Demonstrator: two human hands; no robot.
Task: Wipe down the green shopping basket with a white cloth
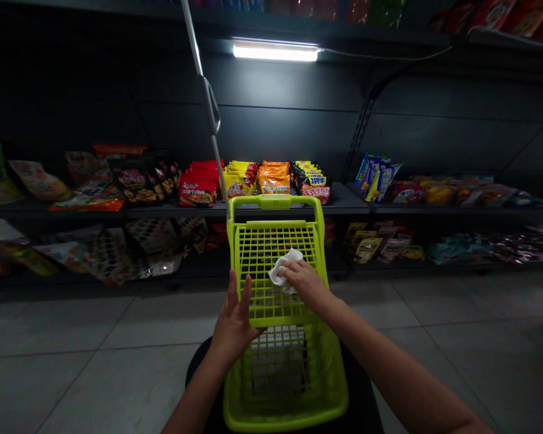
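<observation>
A lime-green plastic shopping basket [271, 392] rests on my lap, its far wall raised toward the shelves. My left hand [234, 319] lies flat against the basket's left edge, fingers stretched upward. My right hand [304, 283] presses a crumpled white cloth [284, 268] onto the inner side of the basket's grid wall, fingers closed over it. The basket's green handle [274, 202] arches at the top.
A metal pole [207, 96] rises from the basket's left corner. Dark shelves behind hold instant-noodle packs [253, 178] and snack bags [375, 175]. A lit tube lamp [276, 51] hangs above. Grey floor tiles [95, 337] lie around me.
</observation>
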